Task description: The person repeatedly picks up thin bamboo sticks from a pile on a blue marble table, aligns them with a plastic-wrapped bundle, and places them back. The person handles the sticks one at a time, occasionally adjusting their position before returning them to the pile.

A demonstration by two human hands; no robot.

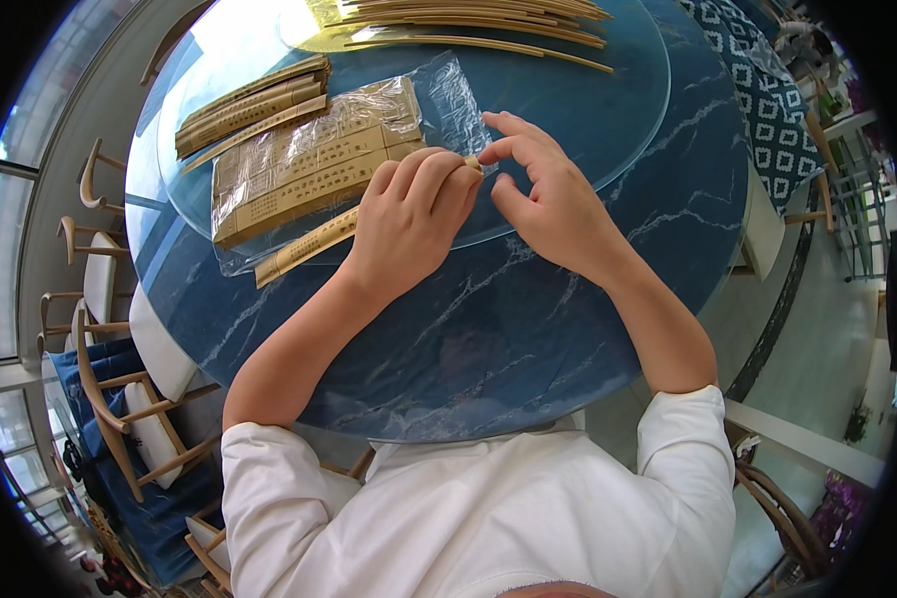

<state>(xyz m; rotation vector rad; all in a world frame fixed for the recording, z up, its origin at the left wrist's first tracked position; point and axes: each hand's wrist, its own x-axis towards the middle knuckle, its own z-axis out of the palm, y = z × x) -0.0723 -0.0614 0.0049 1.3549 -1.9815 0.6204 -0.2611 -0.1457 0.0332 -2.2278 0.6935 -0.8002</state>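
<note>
A long, narrow, tan paper sleeve (pixel 309 245) with dark print runs slantwise under my left hand (pixel 409 214). The fingers of that hand are closed round it, and its far right end peeks out past the fingertips. My right hand (pixel 548 199) hovers at that end, thumb and fingers apart; the index fingertip is at or very near the sleeve's mouth. Beyond my left hand lies a stack of matching paper sleeves (pixel 314 179) in a clear plastic bag (pixel 456 100). Several loose sleeves (pixel 254 105) rest against its far left side.
Several slender wooden chopsticks (pixel 488 20) lie at the far side of a round glass turntable (pixel 623 110). It sits on a blue marbled round table (pixel 448 349). Wooden chairs (pixel 105 399) stand at the left. A patterned cloth (pixel 762 110) hangs at the right edge.
</note>
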